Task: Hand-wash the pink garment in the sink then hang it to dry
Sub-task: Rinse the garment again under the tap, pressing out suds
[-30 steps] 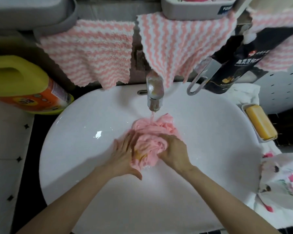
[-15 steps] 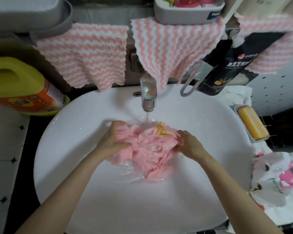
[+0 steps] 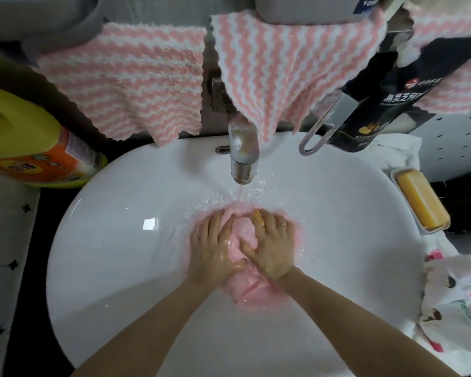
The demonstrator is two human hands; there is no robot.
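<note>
Your left hand (image 3: 212, 248) and right hand (image 3: 272, 246) press flat, fingers spread, on the pink garment (image 3: 253, 292), centre frame — earlier they gripped its edges.

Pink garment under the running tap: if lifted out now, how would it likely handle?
Probably floppy: the pink garment lies crumpled and flattened under the left hand and right hand. Likely heavy for its size and dripping, since water from the tap runs onto it. Possibly slick against the wet sink.
</note>
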